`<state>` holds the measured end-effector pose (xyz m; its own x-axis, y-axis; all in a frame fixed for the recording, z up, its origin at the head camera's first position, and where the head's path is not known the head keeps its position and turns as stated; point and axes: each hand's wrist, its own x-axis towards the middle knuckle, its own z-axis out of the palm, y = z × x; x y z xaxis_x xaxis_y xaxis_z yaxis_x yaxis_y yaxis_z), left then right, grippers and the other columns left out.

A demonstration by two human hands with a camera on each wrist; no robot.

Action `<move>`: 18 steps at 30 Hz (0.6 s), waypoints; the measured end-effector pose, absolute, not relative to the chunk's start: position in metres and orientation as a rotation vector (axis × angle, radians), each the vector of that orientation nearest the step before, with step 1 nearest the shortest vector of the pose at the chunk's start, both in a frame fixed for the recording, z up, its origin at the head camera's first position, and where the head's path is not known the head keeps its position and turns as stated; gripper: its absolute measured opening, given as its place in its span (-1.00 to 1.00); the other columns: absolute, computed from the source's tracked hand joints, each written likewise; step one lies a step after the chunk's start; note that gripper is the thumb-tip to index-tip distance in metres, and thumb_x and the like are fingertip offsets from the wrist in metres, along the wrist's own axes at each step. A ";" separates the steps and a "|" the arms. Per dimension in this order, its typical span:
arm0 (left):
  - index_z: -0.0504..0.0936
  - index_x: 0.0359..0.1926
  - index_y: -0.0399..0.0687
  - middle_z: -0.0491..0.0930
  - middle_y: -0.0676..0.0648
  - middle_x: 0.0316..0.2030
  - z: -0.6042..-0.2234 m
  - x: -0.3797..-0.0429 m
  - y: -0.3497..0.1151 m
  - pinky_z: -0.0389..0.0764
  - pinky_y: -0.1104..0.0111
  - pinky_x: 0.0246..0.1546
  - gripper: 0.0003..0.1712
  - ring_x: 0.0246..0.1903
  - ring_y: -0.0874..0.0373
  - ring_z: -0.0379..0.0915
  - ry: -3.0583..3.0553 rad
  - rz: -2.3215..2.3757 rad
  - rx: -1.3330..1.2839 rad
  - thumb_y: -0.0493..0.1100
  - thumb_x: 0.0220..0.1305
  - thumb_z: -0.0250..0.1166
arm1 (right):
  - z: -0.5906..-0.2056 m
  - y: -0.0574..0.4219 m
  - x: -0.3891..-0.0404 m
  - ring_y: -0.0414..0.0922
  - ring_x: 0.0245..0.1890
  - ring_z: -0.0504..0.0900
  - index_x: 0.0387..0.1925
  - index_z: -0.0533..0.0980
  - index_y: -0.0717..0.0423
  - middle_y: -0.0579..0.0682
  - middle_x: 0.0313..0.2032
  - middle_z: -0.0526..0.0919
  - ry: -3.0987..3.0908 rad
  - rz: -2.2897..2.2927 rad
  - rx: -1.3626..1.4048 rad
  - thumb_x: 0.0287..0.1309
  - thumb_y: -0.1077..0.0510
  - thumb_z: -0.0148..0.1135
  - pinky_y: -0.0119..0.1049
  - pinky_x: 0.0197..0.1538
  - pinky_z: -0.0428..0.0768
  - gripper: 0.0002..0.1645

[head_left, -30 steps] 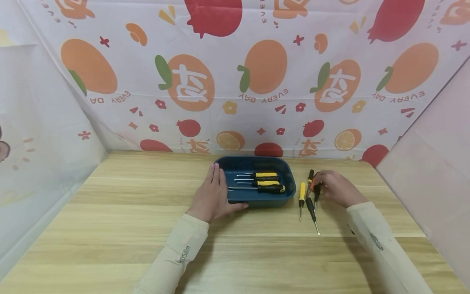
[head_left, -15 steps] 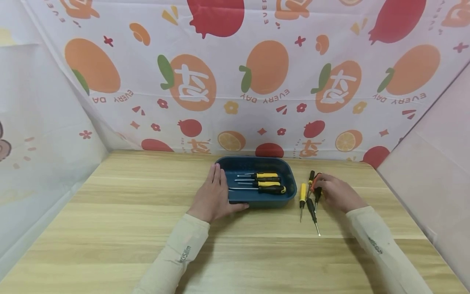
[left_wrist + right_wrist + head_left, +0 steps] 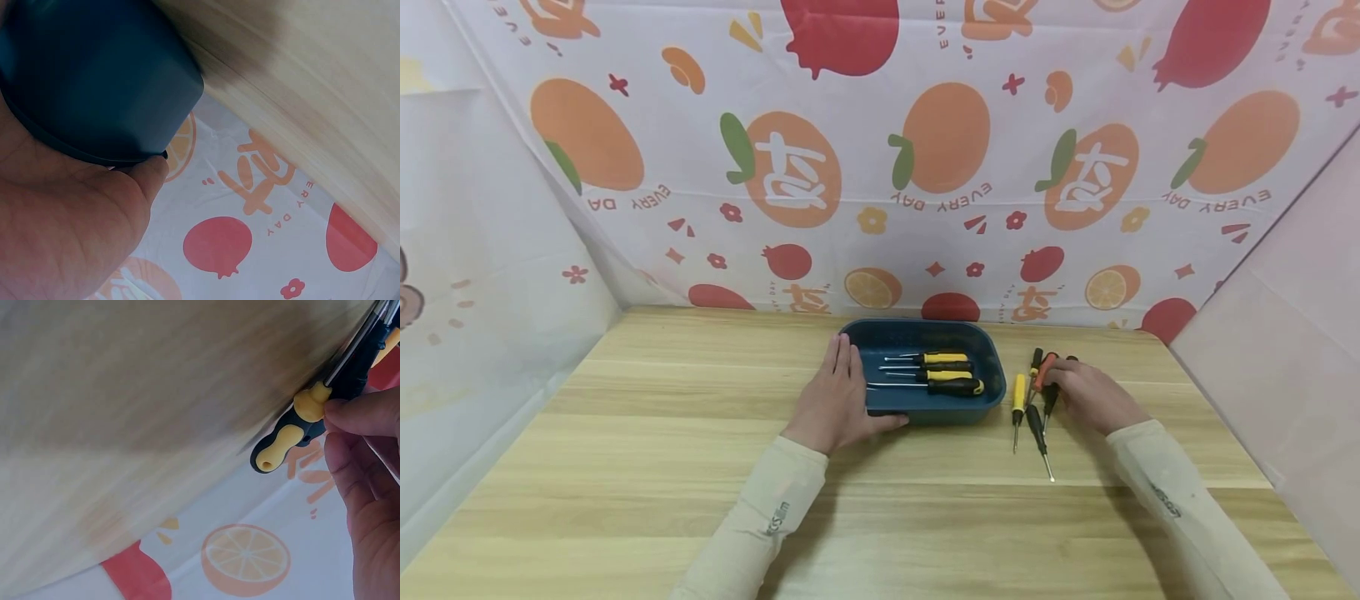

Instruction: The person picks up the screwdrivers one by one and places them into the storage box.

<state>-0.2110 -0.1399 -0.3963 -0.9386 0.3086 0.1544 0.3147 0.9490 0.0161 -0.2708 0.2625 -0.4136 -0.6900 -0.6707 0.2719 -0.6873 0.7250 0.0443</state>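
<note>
We see a dark blue bin (image 3: 951,415) on the wood-grain table (image 3: 925,525), near the fruit-print cloth (image 3: 865,150). In it lie at least four screwdrivers in a near-parallel stack, shafts toward the left: one yellow handle (image 3: 945,358) at the back, a black one (image 3: 951,366), another yellow, then a thicker black handle (image 3: 953,387) with a yellow end nearest us. We find the left hand (image 3: 831,404) resting over the bin's left rim, fingers straight, thumb along the front wall; it is not clenched.

To the bin's right, the right hand (image 3: 1093,392) pinches a black-and-yellow screwdriver (image 3: 281,447) by its handle, as we see from the right wrist. Around its fingertips lie a red-handled tool (image 3: 1044,372), a yellow-handled screwdriver (image 3: 1018,393) and a black-handled screwdriver (image 3: 1036,423), all outside the bin.
</note>
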 end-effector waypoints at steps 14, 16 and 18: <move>0.19 0.44 -0.54 0.11 -0.47 0.47 -0.397 -0.209 -0.140 0.23 0.09 0.43 0.50 0.52 -0.33 -0.11 -2.955 -0.077 -0.468 0.74 -0.01 0.10 | -0.413 0.262 -0.267 0.05 -0.14 0.69 -0.20 0.71 0.23 0.14 -0.13 0.67 -2.632 0.019 1.098 -0.06 0.65 0.32 -0.06 -0.11 0.73 -0.58; 0.19 0.44 -0.54 0.11 -0.47 0.47 -0.397 -0.208 -0.140 0.23 0.09 0.43 0.51 0.51 -0.33 -0.10 -2.950 -0.075 -0.470 0.74 -0.01 0.10 | -0.413 0.262 -0.266 0.05 -0.14 0.69 -0.20 0.71 0.24 0.14 -0.14 0.67 -2.620 0.008 1.111 -0.06 0.65 0.34 -0.07 -0.11 0.73 -0.58; 0.19 0.44 -0.55 0.12 -0.47 0.47 -0.397 -0.208 -0.140 0.24 0.09 0.43 0.50 0.51 -0.33 -0.10 -2.947 -0.072 -0.472 0.74 -0.01 0.10 | -0.414 0.262 -0.265 0.04 -0.16 0.69 -0.21 0.71 0.23 0.14 -0.16 0.67 -2.605 -0.005 1.122 -0.07 0.64 0.37 -0.08 -0.12 0.73 -0.60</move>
<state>-0.2076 -0.1402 -0.3970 -0.9380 0.3068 0.1613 0.3143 0.9491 0.0224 -0.2653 0.2618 -0.4145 -0.6478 -0.7106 0.2747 -0.7095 0.6940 0.1220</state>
